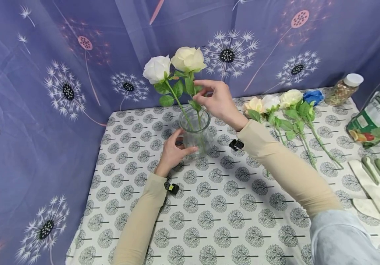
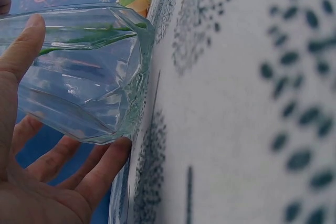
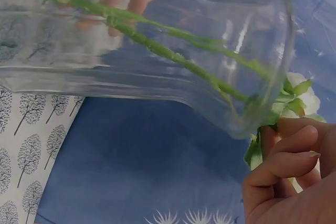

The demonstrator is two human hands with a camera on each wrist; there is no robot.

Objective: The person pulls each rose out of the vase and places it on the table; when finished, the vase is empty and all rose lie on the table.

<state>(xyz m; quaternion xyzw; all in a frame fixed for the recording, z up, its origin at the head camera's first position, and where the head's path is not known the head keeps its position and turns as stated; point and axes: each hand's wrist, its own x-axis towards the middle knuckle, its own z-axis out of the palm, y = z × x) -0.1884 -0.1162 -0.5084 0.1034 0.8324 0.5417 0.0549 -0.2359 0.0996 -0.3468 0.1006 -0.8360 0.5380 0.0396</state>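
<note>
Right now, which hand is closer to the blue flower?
Right. The right hand is left of the blue flower, near the vase rim; the left hand is farther left, against the vase.

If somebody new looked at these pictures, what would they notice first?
Probably the white rose and cream-yellow rose, standing near the middle in the clear glass vase that the left hand holds. Next, perhaps, the purple-blue cloth with white dandelions hanging behind them, or the bright blue flower lying over to the right.

Left hand (image 2: 50, 198), lower left, grips clear glass vase (image 2: 79, 95), left of frame; green stem (image 2: 94, 40) inside. Patterned cloth (image 2: 226, 103) occupies right side.
</note>
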